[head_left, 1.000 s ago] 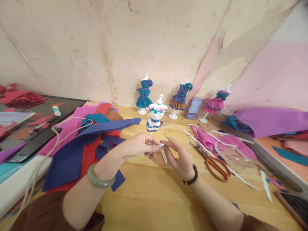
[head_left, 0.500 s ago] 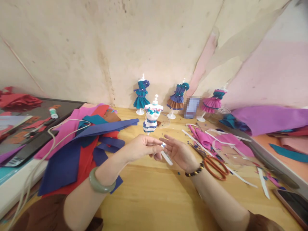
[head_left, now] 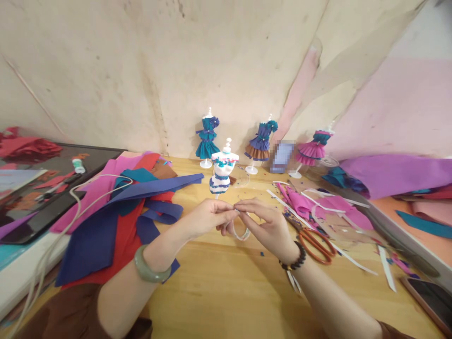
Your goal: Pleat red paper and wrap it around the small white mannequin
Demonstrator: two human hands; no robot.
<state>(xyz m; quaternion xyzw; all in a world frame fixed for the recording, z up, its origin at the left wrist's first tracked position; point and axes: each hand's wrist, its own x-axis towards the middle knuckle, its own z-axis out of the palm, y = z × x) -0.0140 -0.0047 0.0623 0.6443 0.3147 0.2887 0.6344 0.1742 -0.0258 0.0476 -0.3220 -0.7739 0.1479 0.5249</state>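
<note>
My left hand [head_left: 206, 219] and my right hand [head_left: 266, 221] meet fingertip to fingertip above the wooden table [head_left: 229, 287]. Both pinch a narrow white strip [head_left: 241, 232], which hangs in a small loop between them. Just beyond the hands stands a small white mannequin [head_left: 221, 170] with blue and teal bands wrapped round it. A green bangle is on my left wrist and a dark bead bracelet on my right.
Three dressed mini mannequins [head_left: 206, 139] stand along the wall. Blue, red and pink felt sheets [head_left: 116, 212] pile up at the left. Orange-handled scissors [head_left: 312, 238] and pink scraps [head_left: 310, 202] lie to the right, a phone [head_left: 429, 299] at the far right.
My right hand turned from palm-up and open to a pinch against the left fingertips. The white strip, straight before, now curls into a loop between the hands.
</note>
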